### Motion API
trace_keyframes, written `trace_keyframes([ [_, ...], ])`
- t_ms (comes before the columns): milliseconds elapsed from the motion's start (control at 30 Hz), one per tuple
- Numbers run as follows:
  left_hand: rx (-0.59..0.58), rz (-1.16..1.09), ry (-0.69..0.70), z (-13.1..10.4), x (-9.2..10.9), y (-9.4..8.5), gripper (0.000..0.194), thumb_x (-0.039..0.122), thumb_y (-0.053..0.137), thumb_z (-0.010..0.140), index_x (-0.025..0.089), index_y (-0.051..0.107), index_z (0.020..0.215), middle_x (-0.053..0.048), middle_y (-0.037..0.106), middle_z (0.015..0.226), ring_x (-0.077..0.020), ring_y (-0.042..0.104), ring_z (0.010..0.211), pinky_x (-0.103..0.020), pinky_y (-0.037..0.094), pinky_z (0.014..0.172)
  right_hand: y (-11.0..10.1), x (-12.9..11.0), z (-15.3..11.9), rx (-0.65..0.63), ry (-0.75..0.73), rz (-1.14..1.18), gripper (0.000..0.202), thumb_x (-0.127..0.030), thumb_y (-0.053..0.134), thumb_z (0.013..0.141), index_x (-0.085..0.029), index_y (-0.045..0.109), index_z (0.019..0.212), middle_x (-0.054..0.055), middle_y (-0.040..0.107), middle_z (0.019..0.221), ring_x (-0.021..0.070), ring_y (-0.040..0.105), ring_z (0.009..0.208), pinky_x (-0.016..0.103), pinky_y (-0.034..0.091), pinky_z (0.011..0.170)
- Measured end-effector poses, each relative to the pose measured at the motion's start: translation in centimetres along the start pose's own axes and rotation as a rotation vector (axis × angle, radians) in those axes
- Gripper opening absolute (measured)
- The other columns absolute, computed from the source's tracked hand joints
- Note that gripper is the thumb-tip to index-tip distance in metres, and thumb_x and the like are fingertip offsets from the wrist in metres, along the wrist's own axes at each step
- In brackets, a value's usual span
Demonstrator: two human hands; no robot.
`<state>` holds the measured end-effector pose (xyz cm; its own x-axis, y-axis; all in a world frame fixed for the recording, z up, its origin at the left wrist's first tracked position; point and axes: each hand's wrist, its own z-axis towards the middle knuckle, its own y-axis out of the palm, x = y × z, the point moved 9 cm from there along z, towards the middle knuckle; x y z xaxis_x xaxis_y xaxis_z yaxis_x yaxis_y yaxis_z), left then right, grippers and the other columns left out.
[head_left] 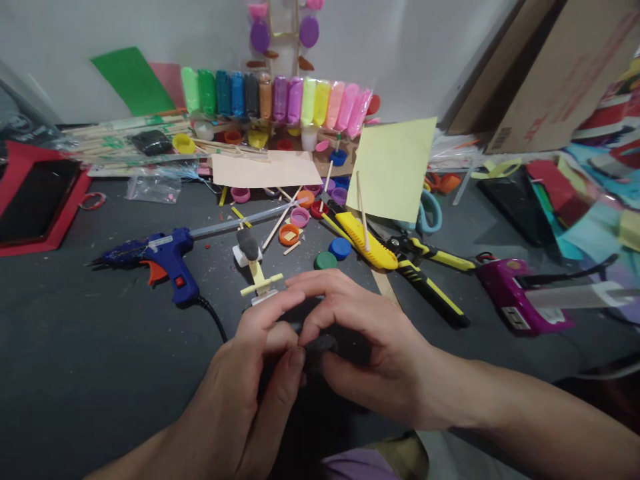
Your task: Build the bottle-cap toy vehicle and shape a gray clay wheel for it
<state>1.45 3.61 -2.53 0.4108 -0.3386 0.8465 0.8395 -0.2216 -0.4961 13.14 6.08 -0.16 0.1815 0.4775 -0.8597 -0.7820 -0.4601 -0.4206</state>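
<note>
Both hands meet at the lower middle, over the table's near side. My right hand [370,340] curls its fingers and thumb round a small dark grey lump [321,347]. Close against it, my left hand [267,360] has its thumb and fingers pressed together beside the lump; what lies between them is too dark and hidden to make out. Just beyond my fingertips stands a small figure [257,270] with a dark grey top, a white part and pale yellow sticks, one of them crosswise.
A blue glue gun [170,257] lies left, its cord running toward my left wrist. Beyond my hands are a yellow cutter [367,241], black-yellow pliers [433,293] and coloured lids [340,249]. A purple device [520,300] sits right; clay packets [280,100] line the back.
</note>
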Motion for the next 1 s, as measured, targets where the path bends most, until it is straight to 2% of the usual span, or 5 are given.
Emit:
trace_keyframes([
  [200,-0.040,-0.267,-0.084,0.1,-0.7,0.3,0.045,0.016,0.045,0.103,0.039,0.040,0.142,0.009,0.064,0.075,-0.0099,0.064,0.065,-0.021,0.054,0.073,-0.8,0.2,0.1,0.065,0.069,0.020,0.026,-0.001,0.065,0.083,-0.023,0.066,0.097,0.008,0.067,0.130,0.0206,0.064,0.123,0.040,0.052,0.105],
  [367,-0.071,-0.435,-0.062,-0.1,-0.3,0.7,0.053,0.018,0.058,0.098,0.037,0.042,0.145,0.004,0.068,0.097,-0.0107,0.067,0.079,-0.018,0.055,0.074,-1.0,0.7,0.1,0.062,0.151,0.103,0.013,-0.011,0.067,0.091,-0.022,0.070,0.097,0.006,0.069,0.127,0.0173,0.068,0.117,0.035,0.052,0.102],
  [600,-0.082,-0.378,-0.034,0.0,-0.4,1.4,0.062,0.011,0.061,0.096,0.040,0.040,0.146,0.000,0.071,0.117,-0.0129,0.072,0.089,-0.021,0.059,0.081,-1.1,1.3,0.0,0.098,0.189,0.114,0.013,-0.011,0.068,0.090,-0.021,0.070,0.097,0.005,0.070,0.125,0.0165,0.068,0.115,0.034,0.052,0.102],
  [833,-0.107,-0.216,0.019,-0.1,-0.2,1.1,0.056,0.009,0.059,0.096,0.041,0.047,0.141,0.003,0.074,0.121,-0.0130,0.074,0.100,-0.018,0.058,0.087,-1.1,1.3,0.0,0.070,0.195,0.066,0.012,-0.012,0.068,0.091,-0.021,0.068,0.100,0.006,0.070,0.126,0.0177,0.066,0.117,0.035,0.051,0.103],
  [1000,-0.082,-0.405,-0.094,0.2,-0.6,0.9,0.051,0.011,0.061,0.097,0.046,0.055,0.134,0.007,0.076,0.116,-0.0084,0.076,0.088,-0.014,0.057,0.082,-1.2,0.9,0.1,0.023,0.168,0.037,0.023,-0.016,0.070,0.091,-0.020,0.068,0.113,0.007,0.069,0.129,0.0170,0.065,0.121,0.033,0.050,0.106],
])
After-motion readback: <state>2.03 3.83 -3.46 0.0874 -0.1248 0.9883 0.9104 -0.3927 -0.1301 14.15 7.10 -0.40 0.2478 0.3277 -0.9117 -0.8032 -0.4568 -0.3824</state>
